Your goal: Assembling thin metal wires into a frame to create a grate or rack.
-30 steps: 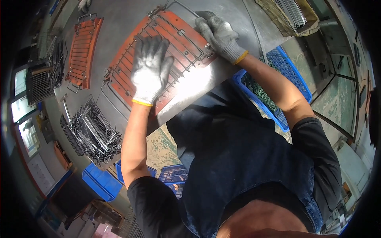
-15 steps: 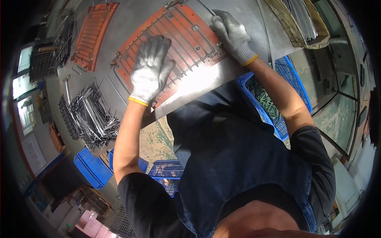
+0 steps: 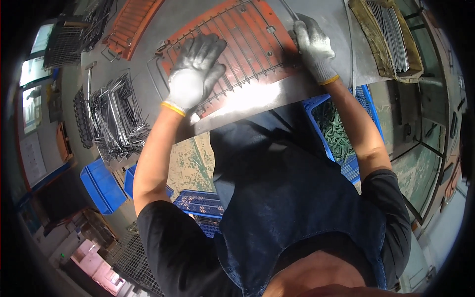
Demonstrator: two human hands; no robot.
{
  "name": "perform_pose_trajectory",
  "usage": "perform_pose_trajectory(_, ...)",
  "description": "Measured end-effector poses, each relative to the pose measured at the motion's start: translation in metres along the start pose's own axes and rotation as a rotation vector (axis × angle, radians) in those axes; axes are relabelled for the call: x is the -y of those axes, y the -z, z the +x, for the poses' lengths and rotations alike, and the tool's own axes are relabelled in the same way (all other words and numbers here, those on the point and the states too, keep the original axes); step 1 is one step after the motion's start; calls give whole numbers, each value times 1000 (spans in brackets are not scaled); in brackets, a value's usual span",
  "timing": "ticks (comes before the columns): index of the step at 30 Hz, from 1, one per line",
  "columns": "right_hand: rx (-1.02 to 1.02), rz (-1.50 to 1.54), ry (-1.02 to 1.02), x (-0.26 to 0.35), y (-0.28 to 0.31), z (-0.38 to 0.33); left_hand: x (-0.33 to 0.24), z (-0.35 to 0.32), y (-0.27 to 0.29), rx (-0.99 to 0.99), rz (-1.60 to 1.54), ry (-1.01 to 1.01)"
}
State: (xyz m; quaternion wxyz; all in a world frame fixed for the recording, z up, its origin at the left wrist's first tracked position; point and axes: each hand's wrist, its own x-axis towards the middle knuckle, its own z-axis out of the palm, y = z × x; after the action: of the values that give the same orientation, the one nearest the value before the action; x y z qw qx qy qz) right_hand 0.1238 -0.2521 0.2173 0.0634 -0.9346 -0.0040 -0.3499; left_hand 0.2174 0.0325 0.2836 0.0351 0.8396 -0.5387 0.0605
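An orange fixture plate (image 3: 278, 48) lies on the metal table, with a wire rack (image 3: 236, 35) of parallel thin bars set over it. My left hand (image 3: 194, 74), in a white and grey work glove, rests flat across the rack's left part, fingers stretched and thumb apart. At the plate's far right corner, my gloved right hand (image 3: 315, 52) has its fingers curled round a bent metal rod (image 3: 289, 9). Its palm side and part of that grip are hidden from view.
Farther left lies another orange plate with wires (image 3: 131, 24). A pile of bent wires (image 3: 114, 116) stands at left. Straight rods (image 3: 388, 37) fill a tray at far right. Below the table are a blue crate of green pieces (image 3: 337, 133) and a blue bin (image 3: 101, 185).
The whole view has shifted, so the table and plate appear higher and farther right. Both hands keep nearly the same places on the plate and rod.
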Motion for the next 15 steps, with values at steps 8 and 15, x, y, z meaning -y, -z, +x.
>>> perform_pose_trajectory(8, 44, 155, -105, -12, -1, 3, 4, -5, 9, -218, 179, 39)
perform_pose_trajectory(15, 47, 391, -447, -11, 3, 8, 13, -14, 5, 8, 110, 79)
